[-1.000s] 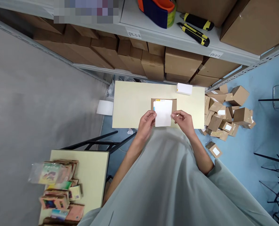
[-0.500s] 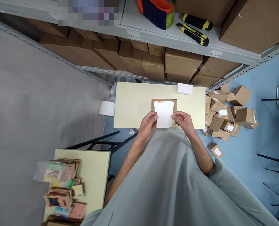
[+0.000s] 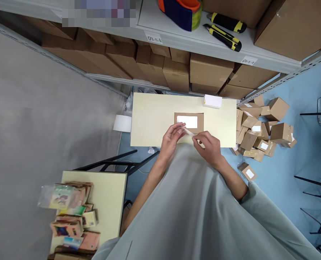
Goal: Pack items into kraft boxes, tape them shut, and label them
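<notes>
Both hands pinched a thin white paper sheet (image 3: 189, 131) just above the flat brown cardboard packet (image 3: 200, 120) on the pale yellow table (image 3: 152, 119), my left hand (image 3: 171, 139) and right hand (image 3: 207, 146) closed on its opposite ends. It seemed light and floppy, best held by its edges. Earlier it faced me flat; now it was edge-on, baring the packet's white label (image 3: 187, 122).

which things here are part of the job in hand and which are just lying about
In hand: left hand, right hand, paper strip, brown packet, white label.
Lying about: white box, knives, floor boxes, side-table packets.
</notes>
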A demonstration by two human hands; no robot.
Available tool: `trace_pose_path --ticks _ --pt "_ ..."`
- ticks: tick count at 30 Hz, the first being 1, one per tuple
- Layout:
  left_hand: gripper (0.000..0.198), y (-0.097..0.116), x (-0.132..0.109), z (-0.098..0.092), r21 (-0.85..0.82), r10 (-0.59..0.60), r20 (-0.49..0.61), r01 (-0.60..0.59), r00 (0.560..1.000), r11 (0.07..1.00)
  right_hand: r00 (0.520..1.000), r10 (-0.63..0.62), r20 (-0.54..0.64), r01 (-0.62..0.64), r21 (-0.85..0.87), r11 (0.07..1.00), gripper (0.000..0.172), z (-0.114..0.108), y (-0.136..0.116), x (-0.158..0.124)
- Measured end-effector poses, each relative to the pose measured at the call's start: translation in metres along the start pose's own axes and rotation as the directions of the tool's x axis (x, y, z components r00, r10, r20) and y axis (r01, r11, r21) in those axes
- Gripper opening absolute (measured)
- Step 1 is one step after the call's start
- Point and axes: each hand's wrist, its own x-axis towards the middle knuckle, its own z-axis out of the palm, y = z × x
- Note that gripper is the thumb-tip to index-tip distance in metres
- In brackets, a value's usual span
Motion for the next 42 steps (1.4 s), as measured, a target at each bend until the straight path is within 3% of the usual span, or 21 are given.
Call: trace_pose_path --ticks 5,7,10,11,13,16,19,21,23,25,27,29,31,34,40,42 --pt "0.051 0.007 -0.002 -0.006 -0.036 0.026 0.015 -0.026 1.000 0.999 0.962 -0.259 0.088 0.272 -0.226 0.935 0.013 0.003 0.020 -0.008" --pt "0.049 0.007 -0.001 -0.008 -0.039 0.055 0.013 -0.054 0.998 0.998 0.895 -0.443 0.050 0.435 -0.316 0.843 0.017 0.003 0.024 -0.009" --pt "0.047 0.009 -0.001 -0.010 -0.003 0.113 0.017 -0.113 0.993 0.994 0.738 -0.675 -0.033 0.598 -0.433 0.675 0.024 0.003 0.025 -0.010" --pt "0.046 0.010 -0.002 -0.010 0.015 0.132 0.015 -0.133 0.991 0.991 0.706 -0.706 -0.049 0.611 -0.460 0.644 0.025 0.003 0.024 -0.011" --pt "0.043 0.011 -0.003 -0.010 0.055 0.177 0.012 -0.177 0.984 0.983 0.704 -0.708 -0.058 0.601 -0.484 0.636 0.023 0.004 0.024 -0.012" --pt "0.039 0.011 -0.004 -0.011 0.122 0.257 0.017 -0.257 0.966 0.959 0.766 -0.636 -0.096 0.536 -0.451 0.713 0.018 0.006 0.021 -0.012" --pt "0.036 0.010 -0.002 -0.014 0.249 0.282 0.026 -0.279 0.959 0.927 0.835 -0.513 -0.197 0.448 -0.297 0.843 0.014 0.006 0.013 -0.008" --pt "0.033 0.009 0.000 -0.016 0.328 0.256 0.033 -0.253 0.966 0.910 0.903 -0.352 -0.245 0.331 -0.123 0.936 0.008 0.004 0.005 -0.002" --pt "0.035 0.008 0.001 -0.018 0.352 0.213 0.058 -0.219 0.975 0.910 0.962 -0.120 -0.244 0.141 0.067 0.988 0.015 0.003 -0.001 0.006" --pt "0.040 0.008 0.002 -0.019 0.341 0.175 0.094 -0.197 0.980 0.919 0.973 0.134 -0.186 -0.082 0.262 0.962 0.029 0.002 -0.003 0.014" --pt "0.044 0.009 0.003 -0.020 0.331 0.166 0.120 -0.197 0.979 0.923 0.936 0.347 -0.064 -0.287 0.431 0.855 0.040 0.001 -0.001 0.021" --pt "0.045 0.010 0.002 -0.021 0.326 0.174 0.127 -0.207 0.977 0.923 0.883 0.464 0.065 -0.425 0.530 0.734 0.046 0.001 0.004 0.026" --pt "0.046 0.011 0.001 -0.020 0.328 0.180 0.125 -0.212 0.976 0.921 0.850 0.508 0.135 -0.488 0.564 0.666 0.050 0.001 0.007 0.029" --pt "0.046 0.011 -0.001 -0.019 0.352 0.190 0.113 -0.218 0.975 0.910 0.839 0.521 0.156 -0.506 0.579 0.640 0.053 0.000 0.008 0.030" --pt "0.043 0.007 -0.004 -0.015 0.402 0.253 0.054 -0.253 0.966 0.880 0.885 0.441 0.149 -0.421 0.660 0.622 0.055 -0.009 0.008 0.035" --pt "0.045 0.006 -0.004 -0.015 0.392 0.265 0.021 -0.252 0.964 0.885 0.889 0.416 0.190 -0.420 0.700 0.578 0.053 -0.012 0.010 0.035"
